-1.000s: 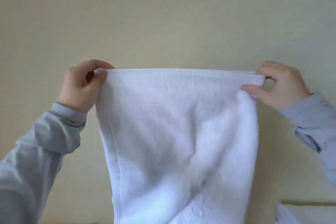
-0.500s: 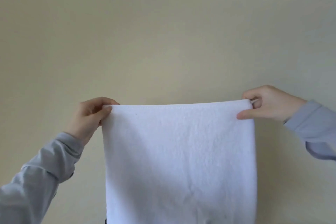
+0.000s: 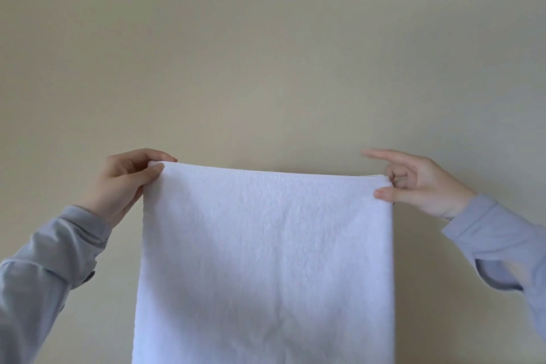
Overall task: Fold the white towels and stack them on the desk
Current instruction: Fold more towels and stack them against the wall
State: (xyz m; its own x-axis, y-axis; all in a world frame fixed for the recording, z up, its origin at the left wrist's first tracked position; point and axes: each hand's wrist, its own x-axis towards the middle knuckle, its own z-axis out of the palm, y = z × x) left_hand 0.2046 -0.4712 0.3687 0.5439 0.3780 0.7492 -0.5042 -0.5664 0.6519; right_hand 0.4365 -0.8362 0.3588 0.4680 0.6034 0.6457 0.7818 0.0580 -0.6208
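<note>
A white towel hangs flat in the air in front of me, its top edge stretched level between my hands. My left hand pinches the top left corner between thumb and fingers. My right hand pinches the top right corner with the thumb and bent fingers, its index finger sticking out straight above the edge. The towel's lower end runs out of the bottom of the view. The desk and any other towels are hidden.
A plain beige wall fills the whole background. Grey-blue sleeves cover both forearms at the lower left and lower right corners.
The towel has smoothed out flat and sits lower in the view than a second ago. The view has tilted up, hiding the surface at the lower right. My right index finger has lifted off the edge.
</note>
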